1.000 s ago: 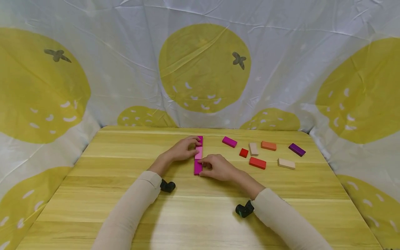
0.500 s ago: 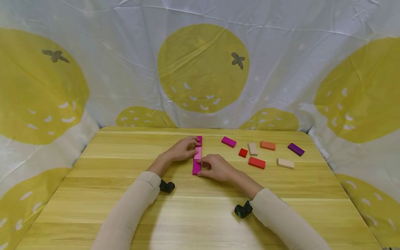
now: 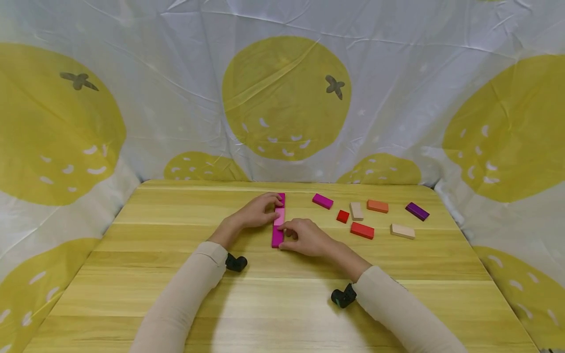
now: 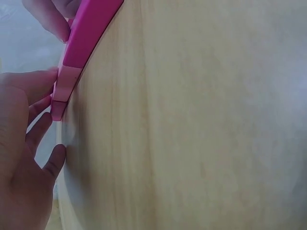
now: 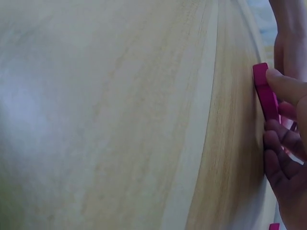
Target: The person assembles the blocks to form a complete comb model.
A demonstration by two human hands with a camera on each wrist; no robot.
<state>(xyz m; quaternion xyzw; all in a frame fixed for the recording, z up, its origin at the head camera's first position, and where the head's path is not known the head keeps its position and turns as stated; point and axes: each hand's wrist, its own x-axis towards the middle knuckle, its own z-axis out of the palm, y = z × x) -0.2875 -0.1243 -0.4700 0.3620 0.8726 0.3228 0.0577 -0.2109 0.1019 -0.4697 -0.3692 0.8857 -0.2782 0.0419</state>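
A straight row of three flat blocks lies on the wooden table, pointing away from me. At the far end is a magenta block (image 3: 283, 197), partly covered by fingers. The middle one is a light pink block (image 3: 279, 217), and nearest me is another magenta block (image 3: 277, 239). My left hand (image 3: 258, 211) is at the row's left side, its thumb against the pink block and its curled fingers over the far magenta one. From the right, my right hand (image 3: 307, 237) pinches the near magenta block, thumb by its near end and index finger by its far end.
Right of the row lie a loose magenta block (image 3: 322, 201), a small red block (image 3: 343, 216), a long red block (image 3: 362, 230), an orange block (image 3: 377, 206), a purple block (image 3: 417, 211) and two beige blocks (image 3: 402, 231). A fruit-print cloth (image 3: 287, 98) hangs behind the table (image 3: 282, 314).
The near magenta block has edged very slightly left, with my right hand on it. My left hand keeps its place, and the loose blocks lie as before.
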